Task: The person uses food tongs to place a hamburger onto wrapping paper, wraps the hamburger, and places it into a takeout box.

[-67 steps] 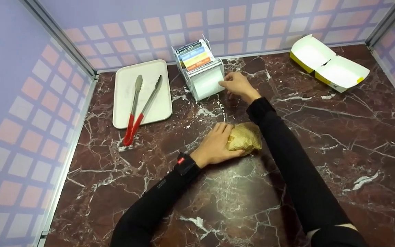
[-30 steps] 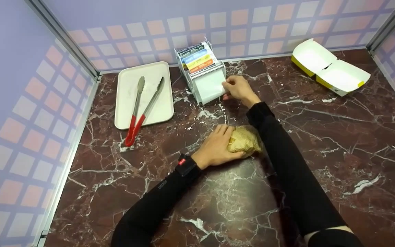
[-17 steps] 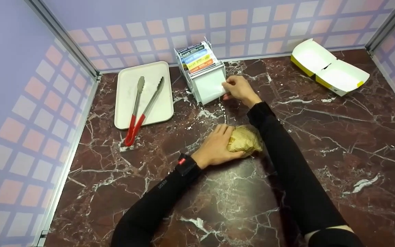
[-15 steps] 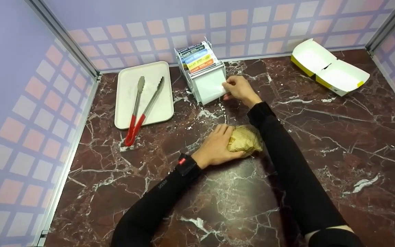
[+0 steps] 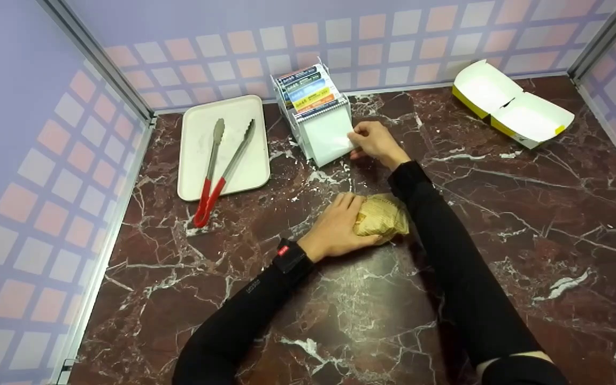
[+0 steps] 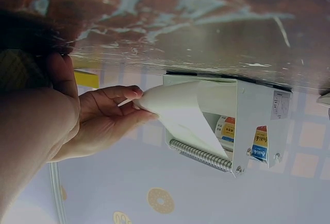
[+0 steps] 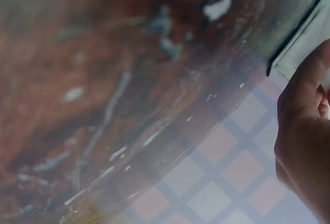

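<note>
In the head view my left hand (image 5: 335, 227) holds a round, gold-paper-wrapped bundle (image 5: 385, 218) against the table, thumb on the near side and fingers on the far side. It looks like a wrapped burger, but its contents are hidden. Farther back, my right hand (image 5: 378, 143) pinches the right edge of the white backing strip (image 5: 326, 140) of a label dispenser (image 5: 293, 120). Coloured printed labels (image 5: 310, 95) lie along its top, behind a ridged roller. The left wrist view shows the strip (image 6: 180, 105) bent outward from the dispenser, its end between thumb and fingers.
Left of the dispenser lies a cream tray (image 5: 193, 160), with red-handled tongs (image 5: 213, 187) resting on it and over its front edge. An opened yellow-and-white carton (image 5: 535, 115) stands at the back right. Patterned walls (image 5: 265, 40) bound the back and sides.
My right hand has come slightly toward me with the strip, which hangs longer. The coloured labels have advanced toward the roller, and a dark one now shows there. My left hand stays on the bundle.
</note>
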The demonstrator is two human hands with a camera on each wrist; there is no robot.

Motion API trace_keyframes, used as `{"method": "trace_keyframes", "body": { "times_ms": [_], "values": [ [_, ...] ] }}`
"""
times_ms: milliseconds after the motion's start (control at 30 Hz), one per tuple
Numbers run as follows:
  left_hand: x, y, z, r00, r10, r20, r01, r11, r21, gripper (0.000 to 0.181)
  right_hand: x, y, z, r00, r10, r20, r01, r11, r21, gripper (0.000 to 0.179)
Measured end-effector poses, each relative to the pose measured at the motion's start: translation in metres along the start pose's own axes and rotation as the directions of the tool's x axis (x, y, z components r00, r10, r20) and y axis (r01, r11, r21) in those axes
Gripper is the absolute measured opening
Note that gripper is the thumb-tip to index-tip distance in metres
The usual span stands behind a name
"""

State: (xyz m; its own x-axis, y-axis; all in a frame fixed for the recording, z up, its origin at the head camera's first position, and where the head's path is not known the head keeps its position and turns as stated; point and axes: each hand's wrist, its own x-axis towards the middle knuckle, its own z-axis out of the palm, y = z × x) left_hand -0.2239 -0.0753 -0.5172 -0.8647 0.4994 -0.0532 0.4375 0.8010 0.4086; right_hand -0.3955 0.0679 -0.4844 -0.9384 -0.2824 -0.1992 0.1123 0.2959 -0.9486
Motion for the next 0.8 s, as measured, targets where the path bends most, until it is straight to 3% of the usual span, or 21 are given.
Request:
{"method": "trace_keyframes", "body": {
  "times_ms": [800],
  "values": [
    [-0.0007,-0.0001,-0.0027,1.0,0.002,0.003,-0.002,1.0,-0.003,0.089,0.0004,0.0046,-0.0004,0.999,0.042,0.016,-0.041,0.998,-0.055,0.016]
  ]
}}
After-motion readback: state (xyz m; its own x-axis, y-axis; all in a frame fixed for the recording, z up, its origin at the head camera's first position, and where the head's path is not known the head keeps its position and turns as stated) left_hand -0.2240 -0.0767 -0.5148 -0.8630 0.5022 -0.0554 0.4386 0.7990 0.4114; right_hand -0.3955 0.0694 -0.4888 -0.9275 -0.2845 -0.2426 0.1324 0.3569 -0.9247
